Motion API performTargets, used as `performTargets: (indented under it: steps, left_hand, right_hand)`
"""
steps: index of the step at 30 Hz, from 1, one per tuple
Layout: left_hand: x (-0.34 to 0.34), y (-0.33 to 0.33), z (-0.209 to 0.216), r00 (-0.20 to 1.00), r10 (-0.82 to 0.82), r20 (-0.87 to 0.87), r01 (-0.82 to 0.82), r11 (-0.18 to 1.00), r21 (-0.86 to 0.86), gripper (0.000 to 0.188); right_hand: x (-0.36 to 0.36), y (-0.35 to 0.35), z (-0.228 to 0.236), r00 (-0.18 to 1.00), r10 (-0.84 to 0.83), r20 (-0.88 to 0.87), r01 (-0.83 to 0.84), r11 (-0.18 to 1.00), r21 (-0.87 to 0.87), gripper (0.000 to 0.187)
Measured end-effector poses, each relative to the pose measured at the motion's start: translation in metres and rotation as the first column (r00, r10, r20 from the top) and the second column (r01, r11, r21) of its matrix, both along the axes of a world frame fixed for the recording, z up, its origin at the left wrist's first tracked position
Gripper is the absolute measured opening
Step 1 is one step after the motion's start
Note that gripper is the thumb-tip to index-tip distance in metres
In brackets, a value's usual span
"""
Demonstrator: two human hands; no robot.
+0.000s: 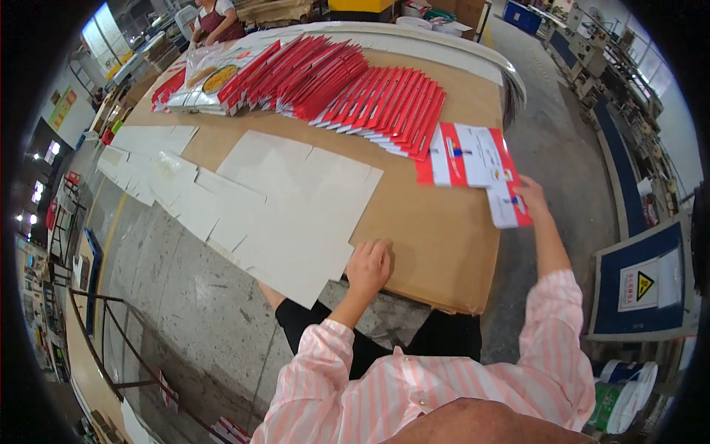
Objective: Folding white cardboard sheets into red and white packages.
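Note:
At the table's right edge my right hand grips the edge of a printed red-and-white cardboard blank, its fingers partly hidden at the rim. The blank lies flat with its small flap hanging toward me over the edge. My left hand rests on the near edge of the brown board, fingers curled in and nothing seen in them. Right beside it lies a large plain pale-grey cardboard blank, one corner jutting past the near edge. Beyond my hands a long row of folded red-and-white cardboard pieces leans over in overlapping layers.
More pale-grey blanks overlap at the left. A clear plastic bag sits at the far left end of the row. Another person stands beyond the table. A blue-and-white machine panel and buckets stand at my right.

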State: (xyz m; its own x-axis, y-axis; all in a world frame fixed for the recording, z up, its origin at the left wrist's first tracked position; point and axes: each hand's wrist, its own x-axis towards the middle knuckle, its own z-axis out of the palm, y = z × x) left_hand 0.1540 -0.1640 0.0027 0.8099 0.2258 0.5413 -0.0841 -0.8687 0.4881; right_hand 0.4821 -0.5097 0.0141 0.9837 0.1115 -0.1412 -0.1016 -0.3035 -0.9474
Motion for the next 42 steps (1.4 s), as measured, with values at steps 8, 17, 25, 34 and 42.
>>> performTargets:
  steps: [8, 17, 25, 34, 42]
  left_hand:
    - [0.021, -0.023, -0.001, 0.997, -0.044, 0.069, 0.047, 0.998, -0.051, 0.021]
    - [0.011, -0.013, -0.003, 0.996, 0.025, 0.082, -0.019, 0.997, -0.072, 0.019]
    - [-0.062, 0.074, 0.032, 0.997, -0.032, -0.071, 0.037, 0.996, 0.078, 0.049]
    - [-0.09, 0.107, 0.046, 0.784, 0.19, -0.591, 0.078, 0.914, 0.398, 0.032]
    - [-0.088, -0.02, 0.139, 0.75, -0.111, -0.652, 0.445, 0.814, 0.374, 0.022]
  right_hand:
    - [0.127, 0.186, -0.049, 0.89, 0.022, 0.456, 0.284, 0.755, -0.591, 0.053]
    - [-0.005, 0.17, -0.032, 0.881, 0.402, 0.251, -0.237, 0.832, -0.501, 0.047]
    - [-0.262, 0.069, 0.017, 0.876, 0.477, -0.075, -0.481, 0.875, -0.055, 0.034]
    - [-0.332, 0.104, 0.045, 0.82, 0.566, -0.09, -0.541, 0.816, 0.204, 0.03]
    - [-0.369, 0.157, 0.095, 0.292, 0.534, 0.793, -0.179, 0.845, -0.503, 0.044]
